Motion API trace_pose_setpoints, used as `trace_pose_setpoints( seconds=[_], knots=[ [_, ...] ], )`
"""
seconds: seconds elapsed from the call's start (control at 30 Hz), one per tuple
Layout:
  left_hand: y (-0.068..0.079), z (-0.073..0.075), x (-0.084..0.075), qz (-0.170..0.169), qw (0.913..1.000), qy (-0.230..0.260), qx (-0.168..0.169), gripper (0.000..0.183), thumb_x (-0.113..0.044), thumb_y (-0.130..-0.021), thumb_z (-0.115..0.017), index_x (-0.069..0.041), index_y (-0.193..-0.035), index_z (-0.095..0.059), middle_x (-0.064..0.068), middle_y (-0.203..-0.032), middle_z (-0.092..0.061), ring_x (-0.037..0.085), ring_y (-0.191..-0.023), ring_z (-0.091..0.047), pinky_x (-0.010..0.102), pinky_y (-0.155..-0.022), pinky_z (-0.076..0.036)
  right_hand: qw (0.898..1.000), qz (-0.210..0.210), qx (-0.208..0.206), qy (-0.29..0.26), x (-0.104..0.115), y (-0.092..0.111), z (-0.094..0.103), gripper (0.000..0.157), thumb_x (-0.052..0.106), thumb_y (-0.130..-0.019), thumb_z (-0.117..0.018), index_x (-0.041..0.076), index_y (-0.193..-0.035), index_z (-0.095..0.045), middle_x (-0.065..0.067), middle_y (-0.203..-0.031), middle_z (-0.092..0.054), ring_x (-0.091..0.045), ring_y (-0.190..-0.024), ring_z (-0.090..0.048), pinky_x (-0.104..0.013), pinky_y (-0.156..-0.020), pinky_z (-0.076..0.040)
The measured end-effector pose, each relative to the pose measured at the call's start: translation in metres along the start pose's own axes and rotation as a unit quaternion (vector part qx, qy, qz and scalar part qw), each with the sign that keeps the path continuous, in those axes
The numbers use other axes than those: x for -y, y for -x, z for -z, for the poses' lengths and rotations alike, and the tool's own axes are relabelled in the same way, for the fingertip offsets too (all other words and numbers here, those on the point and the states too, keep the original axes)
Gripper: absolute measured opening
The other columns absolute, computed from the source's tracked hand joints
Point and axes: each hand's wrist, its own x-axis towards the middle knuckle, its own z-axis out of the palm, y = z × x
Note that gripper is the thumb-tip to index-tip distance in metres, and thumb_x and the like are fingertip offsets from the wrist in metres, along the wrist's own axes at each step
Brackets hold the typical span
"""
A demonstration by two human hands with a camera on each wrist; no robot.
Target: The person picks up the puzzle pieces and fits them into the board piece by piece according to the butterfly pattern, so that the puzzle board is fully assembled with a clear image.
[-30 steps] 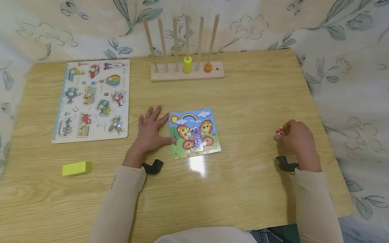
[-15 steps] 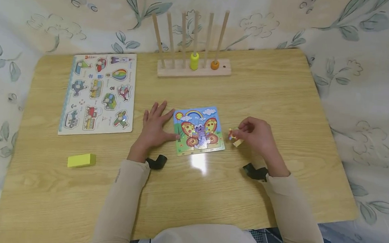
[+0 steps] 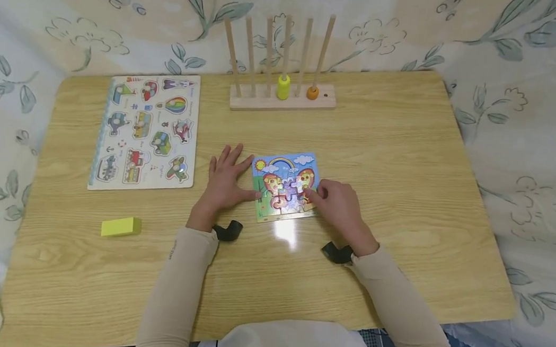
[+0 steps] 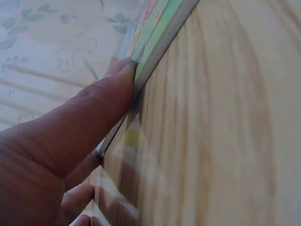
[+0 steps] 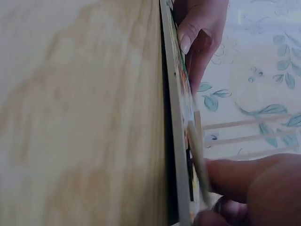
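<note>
A small butterfly jigsaw puzzle (image 3: 285, 160) in a thin square frame lies on the table in the head view. My left hand (image 3: 224, 186) rests beside its left edge with fingers spread, and the thumb (image 4: 120, 77) lies on the edge in the left wrist view. At the lower right of the picture, my right hand (image 3: 340, 206) pinches a puzzle piece (image 5: 198, 157). In the right wrist view that piece stands tilted, close over the board. Fingers hide most of it in the head view.
A white vehicle peg puzzle (image 3: 144, 133) lies at the back left. Behind the hands stands a wooden peg rack (image 3: 249, 104) with yellow rings (image 3: 283, 87) and an orange bead (image 3: 312, 93). A yellow block (image 3: 121, 226) sits at left. Patterned cloth (image 3: 523, 156) hangs around the table.
My right hand has come from the right side of the table leftward to the puzzle, carrying the puzzle piece. My left hand stays at the board's left edge. The head view has shifted slightly.
</note>
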Motion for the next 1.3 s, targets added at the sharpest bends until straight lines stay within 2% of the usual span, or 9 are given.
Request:
trace_pose_setpoints(
  seconds=[0.13,0.43,0.63,0.73,0.9,1.0,1.1,1.2,1.3],
  knots=[
    [-0.001,0.001,-0.001,0.000,1.0000,-0.003,-0.001,0.094,-0.049,-0.070,-0.081,-0.019,-0.148,-0.038,0.004,-0.163,-0.009,0.028,-0.150,0.007,0.056,-0.117,0.010,0.999,0.019,0.007,0.027,0.002,0.001,-0.003,0.043,0.032,-0.093,-0.061,0.014,-0.059,-0.044,0.006,-0.050,-0.034,-0.013,-0.047,-0.034,-0.025,-0.045,-0.024],
    [0.001,0.000,-0.002,0.004,1.0000,-0.002,-0.001,0.093,-0.048,-0.071,-0.081,-0.019,-0.148,-0.038,0.005,-0.163,-0.010,0.028,-0.150,0.006,0.057,-0.117,0.009,0.998,-0.006,0.024,0.055,0.014,0.008,-0.004,0.041,0.030,-0.096,-0.056,0.012,-0.060,-0.049,0.002,-0.049,-0.041,-0.014,-0.044,-0.038,-0.023,-0.041,-0.024],
    [0.000,-0.002,-0.002,-0.001,1.0000,0.001,-0.004,0.093,-0.048,-0.071,-0.081,-0.019,-0.148,-0.038,0.005,-0.163,-0.010,0.028,-0.150,0.006,0.057,-0.117,0.009,0.997,-0.017,0.006,0.075,0.012,0.014,-0.007,0.041,0.031,-0.096,-0.055,0.013,-0.061,-0.044,0.003,-0.049,-0.035,-0.014,-0.043,-0.035,-0.023,-0.039,-0.021],
    [-0.001,-0.001,-0.001,0.000,1.0000,0.001,-0.008,0.093,-0.049,-0.070,-0.081,-0.019,-0.148,-0.039,0.005,-0.163,-0.011,0.028,-0.150,0.005,0.056,-0.117,0.009,0.997,-0.014,-0.003,0.075,0.010,0.014,-0.008,0.042,0.032,-0.096,-0.056,0.013,-0.060,-0.043,0.003,-0.050,-0.033,-0.014,-0.043,-0.034,-0.023,-0.040,-0.021],
    [0.001,0.003,-0.006,0.011,0.9998,-0.012,0.007,0.094,-0.047,-0.071,-0.081,-0.019,-0.149,-0.037,0.004,-0.163,-0.009,0.028,-0.150,0.007,0.056,-0.117,0.009,0.998,-0.016,0.023,0.054,0.011,0.009,-0.002,0.038,0.032,-0.095,-0.057,0.012,-0.064,-0.048,0.002,-0.051,-0.041,-0.014,-0.045,-0.037,-0.024,-0.040,-0.024],
    [-0.002,0.012,-0.014,0.025,0.9985,-0.026,0.042,0.092,-0.046,-0.076,-0.077,-0.018,-0.151,-0.032,0.006,-0.163,-0.008,0.030,-0.150,0.007,0.057,-0.118,0.007,0.998,-0.017,0.027,0.048,0.014,-0.002,0.007,0.031,0.034,-0.096,-0.056,0.011,-0.074,-0.055,0.000,-0.054,-0.053,-0.016,-0.046,-0.043,-0.026,-0.040,-0.029],
    [-0.009,0.025,-0.027,0.040,0.9960,-0.047,0.064,0.088,-0.044,-0.084,-0.070,-0.012,-0.153,-0.025,0.013,-0.161,-0.015,0.035,-0.149,-0.004,0.057,-0.119,-0.004,0.998,-0.003,0.015,0.059,0.022,-0.022,0.019,0.031,0.038,-0.097,-0.053,0.008,-0.094,-0.060,-0.004,-0.064,-0.062,-0.020,-0.051,-0.052,-0.032,-0.042,-0.038],
    [-0.020,0.039,-0.039,0.053,0.9948,-0.074,0.045,0.084,-0.042,-0.089,-0.064,-0.006,-0.153,-0.022,0.021,-0.156,-0.025,0.040,-0.146,-0.016,0.055,-0.118,-0.015,0.997,0.019,0.006,0.079,0.033,-0.050,0.035,0.042,0.039,-0.099,-0.049,0.003,-0.118,-0.059,-0.014,-0.090,-0.067,-0.030,-0.072,-0.063,-0.041,-0.058,-0.051],
    [-0.032,0.048,-0.049,0.060,0.9947,-0.083,0.007,0.078,-0.040,-0.092,-0.061,-0.005,-0.152,-0.025,0.022,-0.154,-0.028,0.040,-0.146,-0.017,0.051,-0.119,-0.016,0.994,0.028,0.012,0.108,0.044,-0.077,0.052,0.050,0.039,-0.101,-0.042,0.003,-0.136,-0.049,-0.022,-0.124,-0.057,-0.039,-0.107,-0.059,-0.053,-0.082,-0.051]
  ],
)
